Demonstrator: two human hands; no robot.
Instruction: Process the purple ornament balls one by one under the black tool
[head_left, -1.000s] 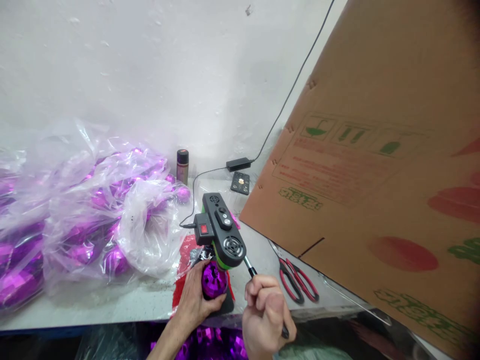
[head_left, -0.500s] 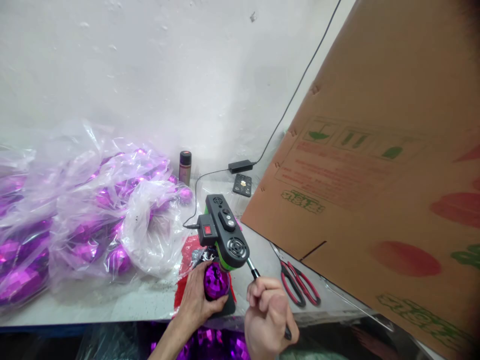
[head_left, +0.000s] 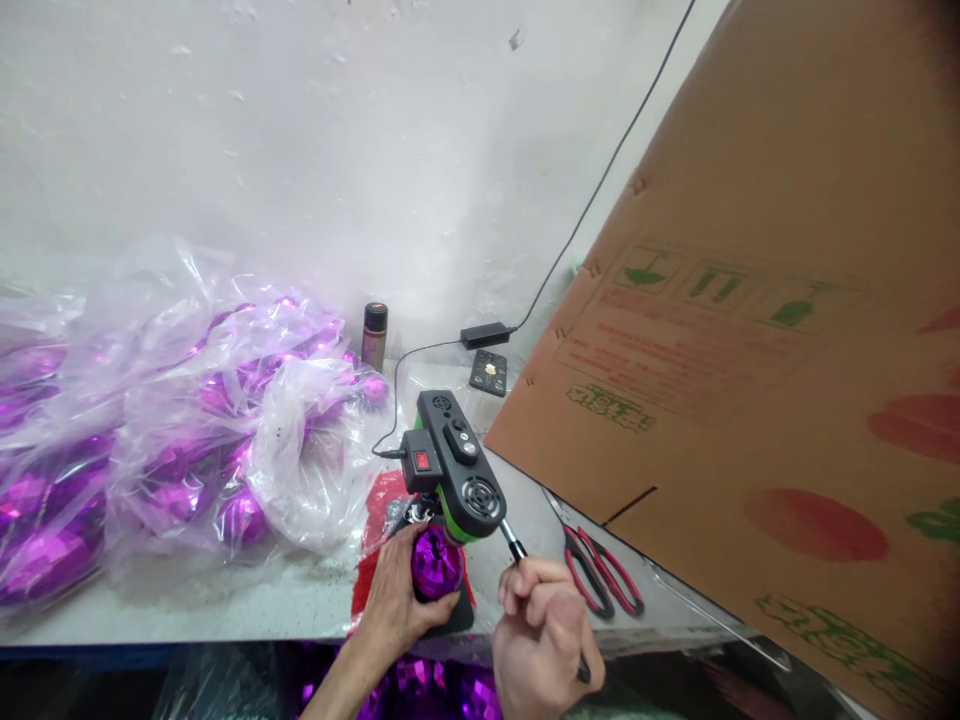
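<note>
A shiny faceted purple ball point(head_left: 437, 563) sits under the front end of a black and green tabletop machine point(head_left: 459, 462) with a red switch. My left hand point(head_left: 397, 590) is closed around the ball's left side, thumb across its near face. A metal lever with a black grip point(head_left: 516, 546) sticks out from the machine's right side. My right hand point(head_left: 541, 630) is wrapped round that lever's handle. Beneath the machine lie its black base and a red sheet point(head_left: 365, 593). Where the ball meets the machine is partly hidden.
Clear plastic bags point(head_left: 176, 420) of purple balls fill the left of the table. A dark-capped bottle point(head_left: 374, 337), a power adapter point(head_left: 486, 334) and a black card point(head_left: 488, 372) stand behind. Red-handled scissors point(head_left: 604, 570) lie right, beside a large cardboard box point(head_left: 720, 380). More purple balls point(head_left: 420, 690) are below the edge.
The whole view has shifted slightly, so everything appears a little further right. Both hands keep their hold on the ball and the lever.
</note>
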